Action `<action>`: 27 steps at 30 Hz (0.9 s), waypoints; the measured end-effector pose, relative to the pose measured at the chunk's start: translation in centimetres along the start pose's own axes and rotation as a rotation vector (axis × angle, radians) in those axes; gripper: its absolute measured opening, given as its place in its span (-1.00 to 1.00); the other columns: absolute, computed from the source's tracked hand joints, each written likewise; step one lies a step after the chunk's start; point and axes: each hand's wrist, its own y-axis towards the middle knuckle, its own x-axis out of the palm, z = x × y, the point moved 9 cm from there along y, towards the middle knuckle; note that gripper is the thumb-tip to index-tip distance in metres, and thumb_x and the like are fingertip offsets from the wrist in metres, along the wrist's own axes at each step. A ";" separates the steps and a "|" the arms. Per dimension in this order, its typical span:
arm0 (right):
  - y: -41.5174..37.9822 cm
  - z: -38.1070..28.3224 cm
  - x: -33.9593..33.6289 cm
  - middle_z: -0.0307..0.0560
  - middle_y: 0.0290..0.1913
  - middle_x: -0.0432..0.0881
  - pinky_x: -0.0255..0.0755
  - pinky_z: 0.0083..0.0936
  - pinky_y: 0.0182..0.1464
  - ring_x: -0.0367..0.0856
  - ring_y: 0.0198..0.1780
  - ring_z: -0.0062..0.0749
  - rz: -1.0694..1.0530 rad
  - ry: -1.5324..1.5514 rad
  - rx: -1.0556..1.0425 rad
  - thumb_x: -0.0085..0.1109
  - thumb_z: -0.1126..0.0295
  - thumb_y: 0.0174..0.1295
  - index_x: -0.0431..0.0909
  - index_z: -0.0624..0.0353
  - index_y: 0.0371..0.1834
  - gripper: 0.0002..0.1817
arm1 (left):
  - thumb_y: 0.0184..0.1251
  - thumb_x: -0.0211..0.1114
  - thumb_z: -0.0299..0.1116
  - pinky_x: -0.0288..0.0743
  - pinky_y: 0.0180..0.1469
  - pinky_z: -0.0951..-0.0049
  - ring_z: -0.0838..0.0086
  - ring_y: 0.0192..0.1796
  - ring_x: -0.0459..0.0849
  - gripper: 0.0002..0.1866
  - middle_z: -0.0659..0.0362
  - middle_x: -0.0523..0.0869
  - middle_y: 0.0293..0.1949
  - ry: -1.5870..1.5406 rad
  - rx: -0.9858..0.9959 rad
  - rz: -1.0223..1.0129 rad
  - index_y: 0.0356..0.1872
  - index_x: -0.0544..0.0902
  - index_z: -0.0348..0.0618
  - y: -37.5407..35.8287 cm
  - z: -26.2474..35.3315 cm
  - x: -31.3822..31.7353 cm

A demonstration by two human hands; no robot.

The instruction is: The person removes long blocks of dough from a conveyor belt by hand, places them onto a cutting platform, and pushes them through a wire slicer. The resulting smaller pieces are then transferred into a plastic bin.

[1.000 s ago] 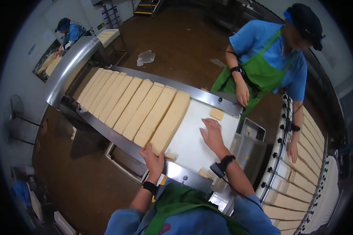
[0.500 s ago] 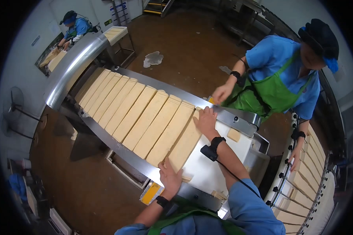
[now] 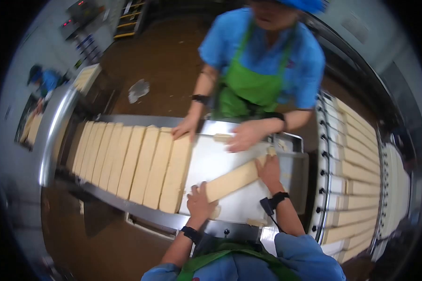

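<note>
A long pale dough strip (image 3: 233, 180) lies slantwise over the white conveyor belt (image 3: 202, 157). My left hand (image 3: 201, 204) grips its near left end, fingers on top and thumb at the side. Around its far right end is my right hand (image 3: 269, 173); a small dough piece (image 3: 271, 151) shows just past those fingertips. More dough strips (image 3: 147, 166) lie side by side to the left, the last one (image 3: 177, 171) apart from the strip in my hands. A dough scrap (image 3: 215, 212) sits beside my left hand, partly hidden by it.
Across the belt stands a co-worker (image 3: 262, 70), one hand (image 3: 187, 126) on the last strip in the row, the other (image 3: 251, 135) blurred over the belt. A rack conveyor (image 3: 356, 187) with several strips runs along the right. A curved metal cover (image 3: 56, 133) is at far left.
My hands have drawn the end strip off the row, rightward, and turned it slantwise. The co-worker has leaned in and now has both hands at the belt. My view has swung right.
</note>
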 end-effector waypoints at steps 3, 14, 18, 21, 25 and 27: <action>-1.9 0.1 -0.8 0.42 0.07 0.62 0.42 0.03 0.30 0.58 0.17 0.29 0.114 0.233 0.009 0.23 -0.07 0.42 0.52 0.48 0.11 -0.33 | -0.03 0.58 -0.03 0.52 0.31 -0.06 -0.12 0.32 0.53 -0.05 -0.09 0.56 0.26 0.052 -0.011 -0.001 0.45 0.38 -0.02 0.9 0.2 1.9; -21.0 16.6 -14.6 0.29 0.00 0.55 0.39 0.05 0.24 0.52 0.11 0.23 0.726 0.440 0.479 0.33 0.11 0.33 0.48 0.36 0.25 -0.41 | -0.04 0.60 -0.37 0.42 0.33 -0.02 -0.14 0.32 0.44 -0.16 -0.13 0.40 0.35 -0.076 0.497 0.157 0.38 0.44 -0.10 -7.4 17.6 2.3; -33.4 28.4 -19.2 0.28 0.00 0.58 0.46 -0.02 0.11 0.57 0.08 0.24 0.866 0.332 0.761 0.26 0.22 0.41 0.51 0.32 0.16 -0.58 | -0.08 0.65 -0.40 0.42 0.33 0.01 -0.13 0.29 0.46 -0.06 -0.13 0.37 0.34 -0.066 0.804 0.038 0.45 0.42 -0.06 -15.3 29.6 5.6; -41.9 35.5 -22.9 0.21 -0.08 0.60 0.49 -0.07 0.03 0.60 -0.02 0.21 0.988 0.203 0.925 0.20 0.25 0.45 0.55 0.29 0.06 -0.68 | -0.07 0.69 -0.38 0.44 0.32 0.05 -0.11 0.25 0.48 -0.07 -0.11 0.37 0.29 -0.075 0.967 -0.215 0.43 0.43 -0.06 -22.9 37.5 6.8; -49.6 44.3 -23.5 0.28 -0.05 0.67 0.52 -0.08 0.06 0.66 0.02 0.25 0.994 0.326 0.993 0.12 0.19 0.49 0.61 0.22 0.09 -0.67 | 0.00 0.70 -0.31 0.44 0.30 0.09 -0.08 0.25 0.47 -0.10 -0.13 0.36 0.20 -0.187 1.098 -0.641 0.42 0.43 -0.12 -30.5 40.9 12.6; -51.5 48.1 -22.6 0.28 -0.04 0.69 0.53 -0.07 0.07 0.68 0.02 0.25 0.882 0.325 1.010 0.11 0.18 0.50 0.62 0.23 0.09 -0.65 | 0.04 0.70 -0.29 0.44 0.30 0.09 -0.05 0.24 0.48 -0.12 -0.13 0.36 0.18 -0.160 1.101 -0.725 0.42 0.43 -0.13 -32.8 41.3 15.4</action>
